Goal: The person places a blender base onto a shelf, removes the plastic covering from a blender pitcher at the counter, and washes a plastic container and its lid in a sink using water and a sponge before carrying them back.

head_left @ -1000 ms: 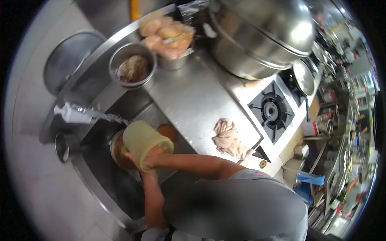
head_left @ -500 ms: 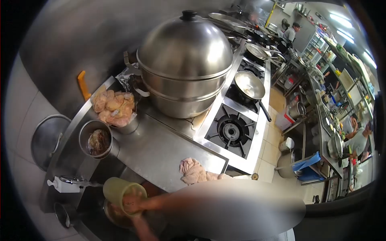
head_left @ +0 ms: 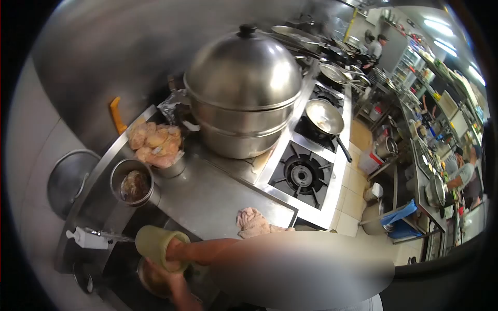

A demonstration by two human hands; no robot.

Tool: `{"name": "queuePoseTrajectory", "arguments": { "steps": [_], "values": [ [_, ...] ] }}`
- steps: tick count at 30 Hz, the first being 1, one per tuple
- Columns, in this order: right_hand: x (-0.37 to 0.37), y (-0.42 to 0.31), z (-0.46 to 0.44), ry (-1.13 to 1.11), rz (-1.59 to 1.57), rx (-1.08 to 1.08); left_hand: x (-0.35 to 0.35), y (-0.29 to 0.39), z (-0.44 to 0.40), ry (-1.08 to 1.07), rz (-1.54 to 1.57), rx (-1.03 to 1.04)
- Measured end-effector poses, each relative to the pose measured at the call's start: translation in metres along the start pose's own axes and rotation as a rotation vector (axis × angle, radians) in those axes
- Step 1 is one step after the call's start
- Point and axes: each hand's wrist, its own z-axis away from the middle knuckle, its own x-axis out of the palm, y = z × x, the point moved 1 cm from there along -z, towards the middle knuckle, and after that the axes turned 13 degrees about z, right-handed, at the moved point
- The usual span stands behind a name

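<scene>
A pale yellow-green tub (head_left: 150, 243) is tilted on its side over the dark sink (head_left: 120, 267), under water running from the faucet (head_left: 93, 233). My left hand (head_left: 165, 277) is wrapped round its lower outside, near the rim. Inside the tub's mouth is my right hand (head_left: 178, 253); its fingers are hidden by the wall. Below the tub, a round bowl (head_left: 147, 280) is partly covered by my left hand. Beside the sink stands a steel pot (head_left: 115, 179) with brownish food in it.
Pale raw-looking pieces (head_left: 155, 142) fill a container behind the pot. A crumpled cloth (head_left: 253, 223) lies on the steel counter (head_left: 207, 205). Farther off are a large domed steamer (head_left: 244, 78), a gas burner (head_left: 302, 176), a frying pan (head_left: 324, 116) and co-workers (head_left: 461, 176).
The view has swung up and right, showing more of the stove and kitchen. The tub remains tilted at the running water, my right hand in its mouth and my left hand against its outside.
</scene>
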Motion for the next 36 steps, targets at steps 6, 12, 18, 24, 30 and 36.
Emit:
{"name": "queuePoseTrajectory", "arguments": {
  "steps": [6, 12, 18, 24, 30, 36],
  "values": [
    [0.094, -0.074, -0.076, 1.114, 0.087, 0.771, -0.026, -0.01, -0.04, -0.204, 0.832, -0.455],
    [0.029, 0.013, -0.1, 0.132, 0.215, 0.057, 0.047, 0.024, -0.035, 0.192, 0.768, -0.378],
    [0.054, -0.029, -0.139, -0.038, -1.344, 0.24, 0.045, 0.052, -0.041, 0.346, 0.743, -0.418],
    [0.038, -0.025, -0.134, -0.221, -0.004, 0.22, 0.042, 0.052, -0.042, 0.482, 0.581, -0.389],
    [0.073, -0.031, -0.113, 0.233, -0.526, -0.121, -0.006, 0.04, -0.046, 0.4, 0.665, -0.314],
    [0.068, -0.05, -0.104, -0.064, -1.52, 0.208, -0.033, 0.016, -0.017, 0.312, 0.627, -0.25]
  ]
}}
